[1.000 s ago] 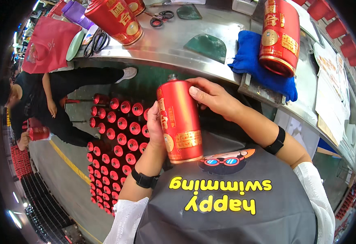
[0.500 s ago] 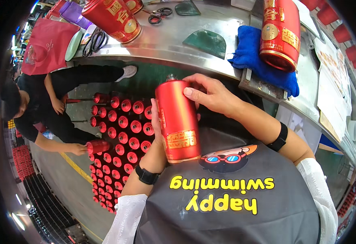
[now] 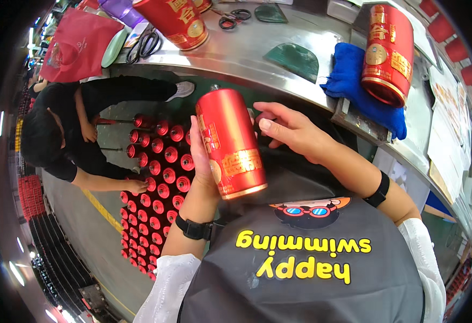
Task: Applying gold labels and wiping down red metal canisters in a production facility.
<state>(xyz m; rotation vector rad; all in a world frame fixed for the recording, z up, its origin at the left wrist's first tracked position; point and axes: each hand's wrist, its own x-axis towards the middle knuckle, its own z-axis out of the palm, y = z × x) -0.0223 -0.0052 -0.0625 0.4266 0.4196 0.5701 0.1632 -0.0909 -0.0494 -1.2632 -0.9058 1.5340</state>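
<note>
A red bottle [image 3: 229,126] with gold lettering and a gold rim at its base stands tilted in front of my apron. Its short neck points away from me, toward the bench. My left hand [image 3: 201,153] is wrapped round the bottle from the left and behind, with fingertips showing past its right side. Just right of the bottle is my right hand [image 3: 295,132], apart from it, with thumb and fingers bent and spread. A small dark patch shows between those fingers; I cannot make out what it is.
Ahead is a metal bench [image 3: 236,51] with scissors [image 3: 235,19], green flat scrapers [image 3: 292,60], and a red bottle [image 3: 388,56] lying on a blue cloth [image 3: 349,70]. At left a person [image 3: 58,134] reaches over a rack of several red bottles [image 3: 160,188].
My right hand has come off the bottle and opened beside it. The bottle has turned, showing more gold print. The other person's hand has moved right, over the racked bottles.
</note>
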